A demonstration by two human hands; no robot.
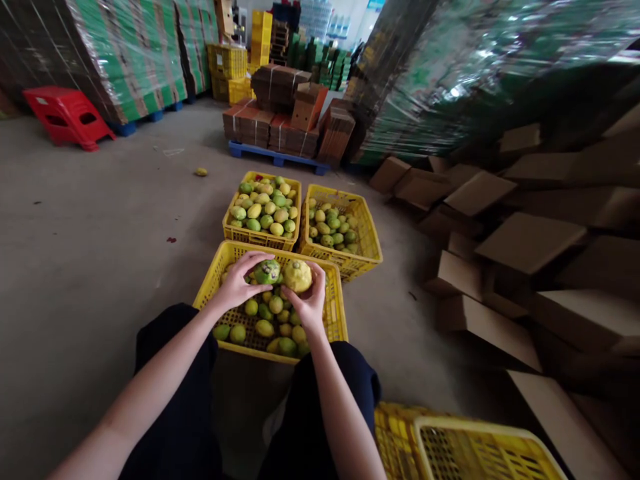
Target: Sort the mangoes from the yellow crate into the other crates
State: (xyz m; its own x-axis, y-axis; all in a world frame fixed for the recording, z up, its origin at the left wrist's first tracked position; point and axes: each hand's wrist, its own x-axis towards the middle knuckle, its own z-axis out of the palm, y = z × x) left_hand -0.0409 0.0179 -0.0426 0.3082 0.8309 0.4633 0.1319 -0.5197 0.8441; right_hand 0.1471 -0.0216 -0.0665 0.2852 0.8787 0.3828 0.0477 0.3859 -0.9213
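Observation:
Between the thumb and fingers of my left hand [242, 283] is a green lemon [267, 271] with dark blemishes. My right hand [311, 303] grips a yellow, bumpy lemon [297, 275] beside it. Both fruits are held up side by side above the near yellow crate [207, 283], which stands in front of my knees. Loose green and yellow lemons [264, 328] lie in that crate, partly hidden by my hands.
Two more yellow crates stand just beyond: the left one [260, 240] heaped with lemons, the right one [367, 230] partly filled. Another yellow crate [475, 430] is at my lower right. Cardboard boxes [530, 240] pile up on the right. A red stool [67, 113] stands far left.

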